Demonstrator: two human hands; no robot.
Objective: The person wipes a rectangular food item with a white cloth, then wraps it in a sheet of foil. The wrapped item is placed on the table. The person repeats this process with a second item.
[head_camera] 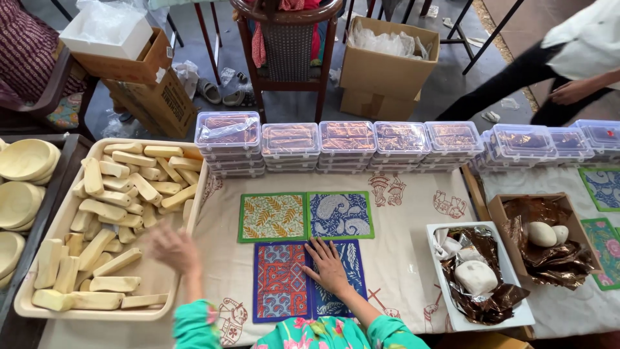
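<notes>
At the lower centre of the frame we see four patterned cloth squares laid in a block on the printed tablecloth [413, 258]. The blue square [345, 284] at lower right lies directly under our right hand [330, 266], which rests flat on it, palm down, fingers spread and pointing toward the top of the frame. The red square [279, 281] touches it on the left; above them sit the yellow leaf-patterned square [272, 216] and the blue paisley square [340, 215], both edged in green and well clear of the fingertips.

Our left hand [173, 249] is at lower left — blurred by motion, open with the fingers loosely apart, holding nothing. It hovers over the near right corner of the cream tray [39, 307], just beside the pale wooden blocks [103, 213] heaped in it. Both forearms come up from the bottom edge in turquoise floral sleeves.

Beyond the squares, across the middle of the frame, runs a row of stacked clear plastic boxes [349, 145] with copper foil inside. At lower right a white tray [516, 313] holds crumpled brown foil and a white soap-like lump [476, 276]; beside it a cardboard box [497, 210] holds more foil and two pale ovals. Stacked cream bowls [22, 161] stand at the left edge — and another person leans in at the upper right.
</notes>
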